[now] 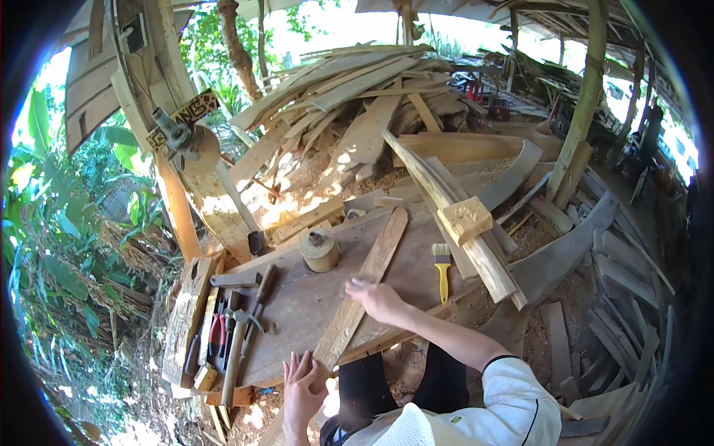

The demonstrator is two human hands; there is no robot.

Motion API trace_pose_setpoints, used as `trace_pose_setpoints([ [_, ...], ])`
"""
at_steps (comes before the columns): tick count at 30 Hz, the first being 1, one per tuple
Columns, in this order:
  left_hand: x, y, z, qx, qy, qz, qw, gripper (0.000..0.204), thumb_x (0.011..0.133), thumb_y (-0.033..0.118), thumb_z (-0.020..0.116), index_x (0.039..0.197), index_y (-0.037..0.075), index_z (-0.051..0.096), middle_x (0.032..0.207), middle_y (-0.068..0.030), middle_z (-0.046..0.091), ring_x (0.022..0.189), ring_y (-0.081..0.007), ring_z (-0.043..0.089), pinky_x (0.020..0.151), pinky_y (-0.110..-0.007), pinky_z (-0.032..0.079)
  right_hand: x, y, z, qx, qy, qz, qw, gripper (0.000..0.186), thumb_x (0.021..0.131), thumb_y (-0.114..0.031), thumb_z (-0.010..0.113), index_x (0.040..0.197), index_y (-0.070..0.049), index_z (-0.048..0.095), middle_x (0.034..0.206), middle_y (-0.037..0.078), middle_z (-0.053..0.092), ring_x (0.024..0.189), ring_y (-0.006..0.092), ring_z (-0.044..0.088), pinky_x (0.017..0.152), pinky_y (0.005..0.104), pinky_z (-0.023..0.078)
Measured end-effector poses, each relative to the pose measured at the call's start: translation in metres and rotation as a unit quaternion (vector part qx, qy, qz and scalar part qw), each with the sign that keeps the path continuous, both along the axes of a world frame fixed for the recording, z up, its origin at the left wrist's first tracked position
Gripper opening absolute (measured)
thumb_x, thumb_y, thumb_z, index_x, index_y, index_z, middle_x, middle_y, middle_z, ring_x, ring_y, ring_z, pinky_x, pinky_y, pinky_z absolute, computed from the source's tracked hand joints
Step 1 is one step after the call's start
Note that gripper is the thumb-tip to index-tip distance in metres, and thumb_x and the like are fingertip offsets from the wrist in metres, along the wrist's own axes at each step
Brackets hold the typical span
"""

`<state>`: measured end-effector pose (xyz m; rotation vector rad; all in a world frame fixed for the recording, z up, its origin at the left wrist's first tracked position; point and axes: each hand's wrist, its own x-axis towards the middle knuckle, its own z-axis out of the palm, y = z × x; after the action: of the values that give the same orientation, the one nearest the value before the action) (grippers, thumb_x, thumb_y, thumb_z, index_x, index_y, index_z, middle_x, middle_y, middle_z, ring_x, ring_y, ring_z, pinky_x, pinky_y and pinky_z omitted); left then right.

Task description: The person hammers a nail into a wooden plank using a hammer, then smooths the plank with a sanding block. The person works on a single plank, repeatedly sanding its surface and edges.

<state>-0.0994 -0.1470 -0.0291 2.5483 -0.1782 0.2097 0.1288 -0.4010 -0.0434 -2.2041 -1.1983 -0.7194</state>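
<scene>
A long, narrow wooden plank (381, 251) lies slantwise across the workbench (297, 308), its near end reaching past the front edge toward my body. At that near part, my left hand (303, 383) holds the plank, fingers slightly parted and thumb over the wood. My right hand (378, 301) presses on the plank's middle, fingers together. Something small and pale seems to be under those fingertips, but blur hides what it is. Right of the plank lies a paintbrush (442, 275) with a yellow handle. A round, dusty pot (320, 250) stands left of its far half.
At the bench's left end lie a hammer (235, 353), red-handled pliers (217, 334) and several other tools. A thick timber (468, 230) with a wood block (465, 220) on it slants along the right. Behind rises a heap of boards (364, 97); a post (587, 97) stands right.
</scene>
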Motion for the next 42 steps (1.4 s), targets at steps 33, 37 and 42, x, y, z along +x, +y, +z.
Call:
trace_pose_setpoints([
  [33,0.012,-0.015,-0.016,-0.068,-0.02,-0.029,0.997,0.067,0.065,0.002,0.074,0.132,0.003,0.07,0.151,-0.0197,0.057,0.148,-0.0472,0.041,0.126,-0.058,0.028,0.132,-0.09,0.003,-0.175,0.074,-0.416,0.889,0.028,0.096,-0.013,0.057,0.11,0.007,0.071,0.128,0.029,0.066,0.12,0.04,0.063,0.098,0.0454,0.054],
  [37,0.0,0.012,-0.012,-0.03,-0.03,0.028,0.999,0.068,0.065,0.001,0.073,0.133,0.003,0.07,0.151,-0.0189,0.058,0.148,-0.0469,0.041,0.125,-0.059,0.028,0.09,0.028,-0.001,-0.309,0.068,-0.344,0.884,0.029,0.097,-0.015,0.058,0.113,0.006,0.071,0.126,0.025,0.069,0.121,0.0373,0.064,0.095,0.0412,0.056],
  [42,0.016,-0.025,-0.015,-0.075,-0.029,-0.041,0.996,0.069,0.064,0.001,0.074,0.133,0.003,0.07,0.151,-0.0187,0.057,0.149,-0.0463,0.041,0.126,-0.058,0.028,0.137,-0.111,0.01,-0.165,0.074,-0.42,0.889,0.036,0.099,-0.013,0.054,0.127,0.008,0.065,0.14,0.026,0.064,0.132,0.036,0.06,0.104,0.0418,0.054],
])
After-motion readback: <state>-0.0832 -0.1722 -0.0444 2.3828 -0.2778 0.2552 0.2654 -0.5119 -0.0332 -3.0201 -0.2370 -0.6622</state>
